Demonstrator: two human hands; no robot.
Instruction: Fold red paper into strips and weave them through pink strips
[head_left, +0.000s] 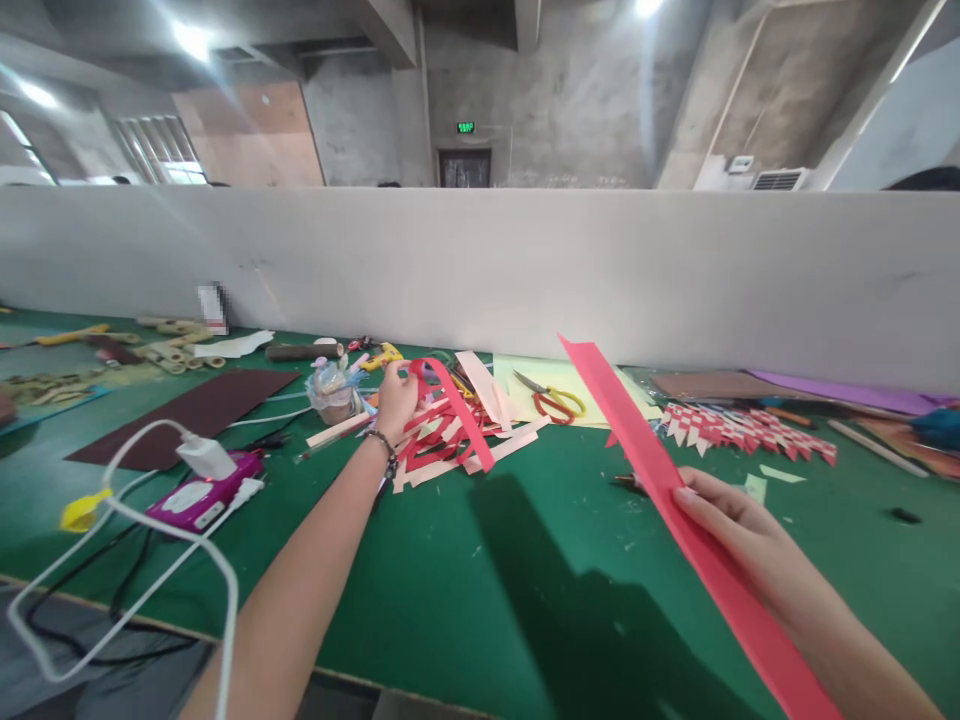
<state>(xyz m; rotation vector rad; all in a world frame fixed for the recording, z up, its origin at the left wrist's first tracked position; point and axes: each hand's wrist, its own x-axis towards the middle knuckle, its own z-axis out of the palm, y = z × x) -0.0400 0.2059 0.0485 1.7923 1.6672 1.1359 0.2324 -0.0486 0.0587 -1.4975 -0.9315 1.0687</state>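
Near the middle of the tabletop's [420, 600] far edge, the left hand [396, 405] is closing thumb and fingers in a pinch on a narrow red strip [461, 415]; strip is thin, paper-like, arching over into a loop, loose end hanging toward the near edge. It's sitting over a tangled pile of cut strips [439, 460], red and pale pink, straight pieces mixing with bent ones.

Right hand [731, 515] is gripping a wide red strip [667, 490], thumb flat on the front, fingers going behind. Strip is matte, long, straight-sided, bending slightly at its top end; it's standing raised and tilted over the right half, running down toward the near edge.

Between pile and wide strip, scissors [559, 403] with red and yellow handles are lying blades apart on a smooth pale yellow sheet [600, 405] along the far edge. Toward the right edge, a red-and-white checkered piece [750, 435] is lying flat, tips pointed like teeth.

Left side: a dark maroon sheet [195, 410] is lying flat; nearer the near edge, a glossy magenta power strip [199, 490] is carrying a white plug [206, 457]. Crumpled clear plastic is wrapping a tub [330, 390] just left of the pile.
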